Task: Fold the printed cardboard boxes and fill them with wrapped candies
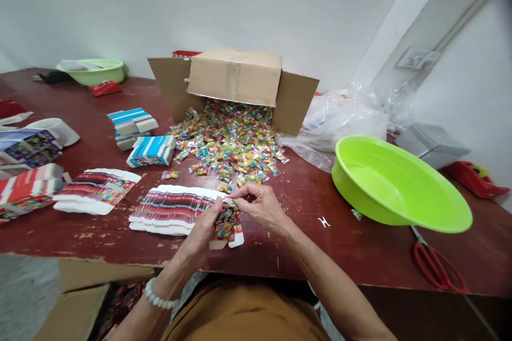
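Both hands meet near the front edge of the counter point(320, 245), straight in front of the tipped cardboard box point(234, 74). The left hand point(204, 234) has its grip closed on a flat printed carton blank point(226, 221), and the right hand point(260, 205) pinches the blank's upper edge with its fingertips. The blank overlaps the end of a stack of blanks point(172, 208). Wrapped sweets point(228, 141) spill from the box's mouth toward the hands. A green basin point(400, 186) sits to the box's right.
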The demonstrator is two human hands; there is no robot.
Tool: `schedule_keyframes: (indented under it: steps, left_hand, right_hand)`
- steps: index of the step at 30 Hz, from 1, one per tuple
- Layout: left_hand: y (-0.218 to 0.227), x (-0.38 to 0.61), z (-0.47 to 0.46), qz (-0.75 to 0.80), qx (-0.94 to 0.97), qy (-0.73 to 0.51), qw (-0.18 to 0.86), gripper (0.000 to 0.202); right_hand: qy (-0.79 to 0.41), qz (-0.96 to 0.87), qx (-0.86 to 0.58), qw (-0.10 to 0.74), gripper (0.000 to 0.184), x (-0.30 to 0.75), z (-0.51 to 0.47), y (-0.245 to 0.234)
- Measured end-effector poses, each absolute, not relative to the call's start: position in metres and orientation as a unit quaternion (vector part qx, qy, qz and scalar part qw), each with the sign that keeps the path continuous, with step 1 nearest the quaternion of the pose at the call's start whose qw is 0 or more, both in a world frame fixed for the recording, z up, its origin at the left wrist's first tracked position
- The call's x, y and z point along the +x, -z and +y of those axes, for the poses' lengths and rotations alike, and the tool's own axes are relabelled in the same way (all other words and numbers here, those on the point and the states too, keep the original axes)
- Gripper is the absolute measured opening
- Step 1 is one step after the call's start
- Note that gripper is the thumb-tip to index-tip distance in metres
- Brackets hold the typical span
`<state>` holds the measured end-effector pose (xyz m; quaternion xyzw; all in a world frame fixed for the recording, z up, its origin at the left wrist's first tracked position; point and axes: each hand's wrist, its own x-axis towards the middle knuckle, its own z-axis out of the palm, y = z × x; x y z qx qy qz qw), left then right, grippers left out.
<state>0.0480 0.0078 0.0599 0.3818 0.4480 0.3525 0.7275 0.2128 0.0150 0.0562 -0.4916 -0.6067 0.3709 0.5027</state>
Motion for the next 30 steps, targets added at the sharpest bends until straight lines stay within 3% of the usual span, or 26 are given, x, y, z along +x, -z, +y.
schedule_keyframes:
  steps: [4,8,15,19,23,26,30]
  left_hand:
    - [-0.059,0.046,0.004,0.450,0.385,-0.352,0.725,0.052]
    - [-0.060,0.045,0.004,0.456,0.366,-0.347,0.734,0.049]
    - [-0.056,0.047,0.006,0.452,0.336,-0.350,0.749,0.045]
    - [-0.056,0.047,0.000,0.453,0.304,-0.373,0.750,0.046]
    - [-0.047,0.044,-0.019,0.463,0.219,-0.338,0.790,0.048]
    - [-0.032,0.039,-0.037,0.450,0.182,-0.326,0.811,0.051]
    - [-0.019,0.024,-0.052,0.438,0.182,-0.323,0.819,0.057]
  right_hand:
    - [-0.373,-0.643,-0.486,0.460,0.012,0.215,0.013,-0.058]
    - [-0.422,-0.619,-0.461,0.475,0.017,0.214,0.013,-0.058]
    - [-0.385,-0.608,-0.514,0.466,0.009,0.211,0.013,-0.061]
    - [-0.469,-0.623,-0.436,0.449,0.017,0.207,0.002,-0.060]
    - [-0.445,-0.637,-0.425,0.464,0.015,0.199,-0.019,-0.036]
    - [-0.437,-0.672,-0.458,0.384,0.017,0.202,-0.017,-0.014]
    - [-0.273,-0.715,-0.572,0.295,0.020,0.219,0.019,-0.002]
